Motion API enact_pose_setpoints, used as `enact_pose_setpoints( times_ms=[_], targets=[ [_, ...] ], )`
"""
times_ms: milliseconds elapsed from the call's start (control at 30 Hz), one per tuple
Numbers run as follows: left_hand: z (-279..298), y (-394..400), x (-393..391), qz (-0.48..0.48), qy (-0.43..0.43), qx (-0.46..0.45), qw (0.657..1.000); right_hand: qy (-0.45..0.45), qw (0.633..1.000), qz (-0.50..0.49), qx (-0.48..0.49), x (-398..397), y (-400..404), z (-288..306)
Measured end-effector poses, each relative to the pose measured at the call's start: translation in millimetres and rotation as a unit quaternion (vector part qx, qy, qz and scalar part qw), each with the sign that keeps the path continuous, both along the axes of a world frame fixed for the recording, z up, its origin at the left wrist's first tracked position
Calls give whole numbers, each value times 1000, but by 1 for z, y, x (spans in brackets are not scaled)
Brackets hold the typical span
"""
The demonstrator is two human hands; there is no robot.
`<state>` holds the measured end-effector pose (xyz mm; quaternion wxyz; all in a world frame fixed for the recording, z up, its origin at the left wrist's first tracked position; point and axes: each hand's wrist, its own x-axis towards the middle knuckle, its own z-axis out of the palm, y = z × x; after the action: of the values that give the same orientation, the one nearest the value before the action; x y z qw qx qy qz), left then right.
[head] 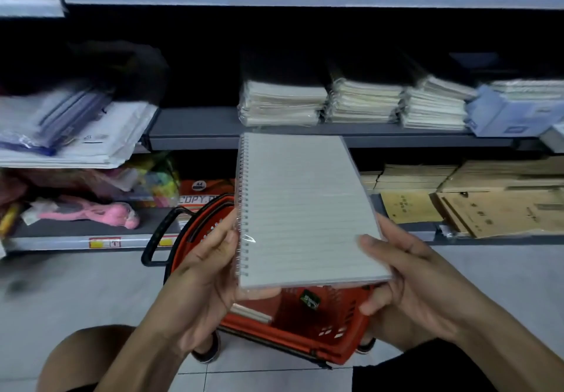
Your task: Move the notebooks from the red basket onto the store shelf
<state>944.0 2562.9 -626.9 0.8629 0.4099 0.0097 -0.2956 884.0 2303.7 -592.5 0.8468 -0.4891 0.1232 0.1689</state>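
The spiral-bound, ruled, grey-white notebook in clear plastic wrap is held in the air directly above the red plastic shopping basket, which stands on the floor below the grey metal store shelf.

Grip state: the left hand holds the wire-spiral edge, thumb along the binding and fingers curled beneath the lower corner. The right hand holds the opposite lower corner, thumb on the cover and fingers curled under. Both hands are closed on the notebook.

Handling, as a judgement: the notebook appears light and moderately stiff; it should carry flat without sagging. The plastic wrap looks slick, so a firm hold at the edges is advised. The spiral side gives the surest purchase. The item is not fragile, though corners may bend.

At least one further notebook lies in the basket. Wrapped stacks of similar notebooks sit on the shelf, above and behind the basket.

Legible writing: a red pack behind the basket shows "A4" and "COPY". Other labels are too blurred to read.
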Motion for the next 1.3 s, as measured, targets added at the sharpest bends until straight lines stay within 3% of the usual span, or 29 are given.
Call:
enact_pose_setpoints(
  times_ms=[433, 600, 833, 1033, 1133, 1300],
  targets=[
    [-11, -28, 72, 101, 0, 30, 994, -69, 997, -31, -28, 78, -12, -32],
    [-3, -41, 151, 111, -81, 60, 989, -111, 991, -44, -61, 162, -22, -19],
    [17, -75, 225, 192, -122, 134, 964, -66, 986, -139, -58, 261, -30, -30],
    [15, -88, 224, 246, -120, 138, 952, -91, 961, -261, 6, 263, -28, -47],
    [7, -89, 204, 270, -166, 198, 927, -123, 959, -254, -12, 242, -20, -52],
    [-9, -96, 196, 333, -255, 298, 857, -139, 932, -321, -92, 241, -7, -63]
  ],
)
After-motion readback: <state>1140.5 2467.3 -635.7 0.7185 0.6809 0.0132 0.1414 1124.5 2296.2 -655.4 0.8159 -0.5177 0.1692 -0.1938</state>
